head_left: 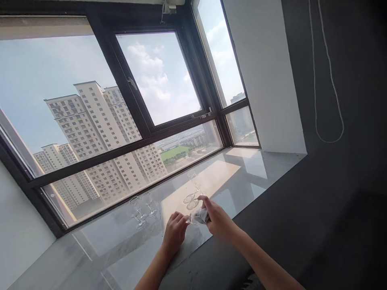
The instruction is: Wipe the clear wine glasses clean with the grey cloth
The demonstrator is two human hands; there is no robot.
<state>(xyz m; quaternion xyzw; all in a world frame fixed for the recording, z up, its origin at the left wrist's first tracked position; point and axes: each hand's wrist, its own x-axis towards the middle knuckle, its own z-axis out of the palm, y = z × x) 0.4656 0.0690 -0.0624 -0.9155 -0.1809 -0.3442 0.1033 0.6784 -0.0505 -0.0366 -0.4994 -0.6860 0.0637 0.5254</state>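
My left hand (175,230) is closed, its fingertips pinching the foot of a small clear stemmed glass (189,219) held sideways above the windowsill. A grey cloth (200,216) is bunched in my right hand (219,219), whose fingers close around it at the bowl end of that glass. The cloth and fingers hide most of the bowl; whether cloth is inside it I cannot tell. Just beyond my hands, clear stemmed glasses (191,177) stand in the sunlit patch, casting ring-shaped shadows. Farther left, several more stemmed glasses (150,205) stand upright near the window.
The glossy grey windowsill (133,257) runs along a dark-framed window (142,139), its front edge just below my hands. A window handle (132,83) and a latch (202,115) are fixed on the frame. A looped cord (316,100) hangs at the right wall.
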